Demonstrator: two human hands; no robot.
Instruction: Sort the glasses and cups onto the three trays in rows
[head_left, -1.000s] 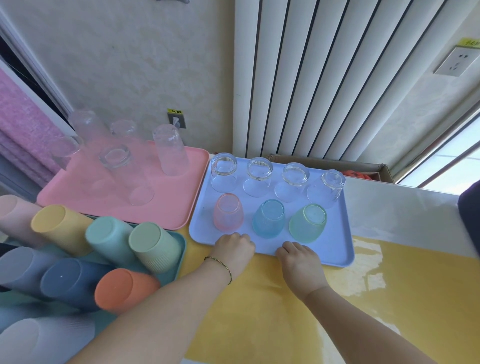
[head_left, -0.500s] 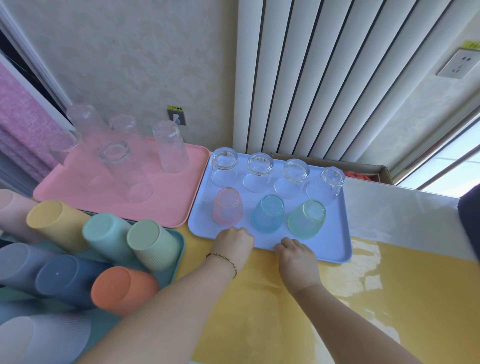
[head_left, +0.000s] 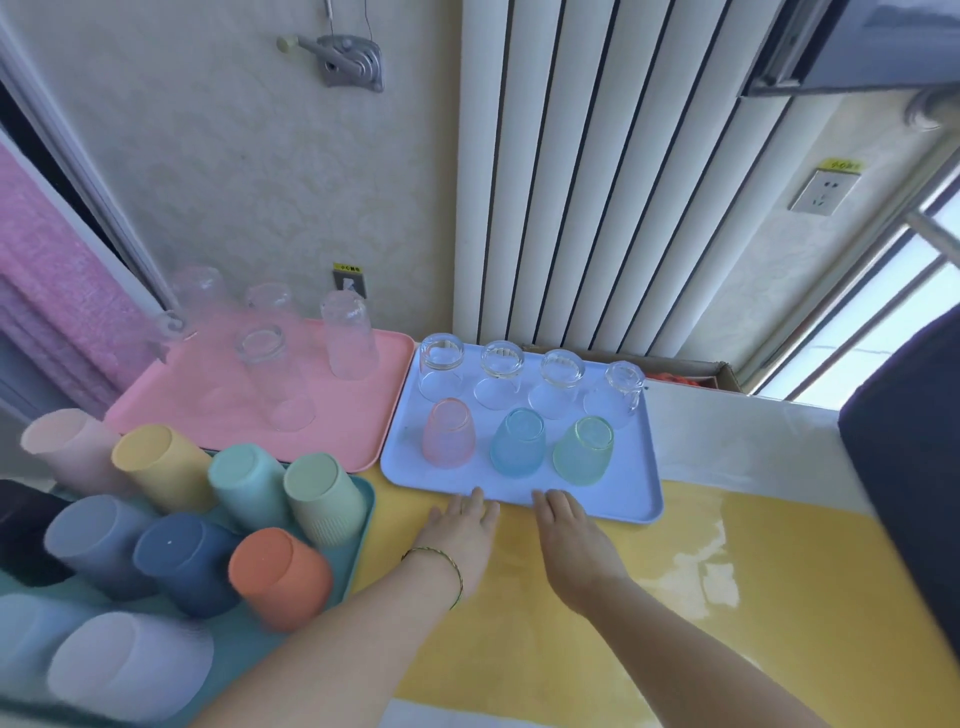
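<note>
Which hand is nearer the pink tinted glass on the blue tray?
Left. The left hand lies at the near edge of the blue tray, in front of the pink tinted glass; the right hand sits further right along that edge, farther from it.

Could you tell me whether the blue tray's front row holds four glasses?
No, only three stand there: pink glass, blue glass, green glass.

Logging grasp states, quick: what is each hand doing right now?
Left hand: open, fingertips at the blue tray.
Right hand: open, holding nothing.
</note>
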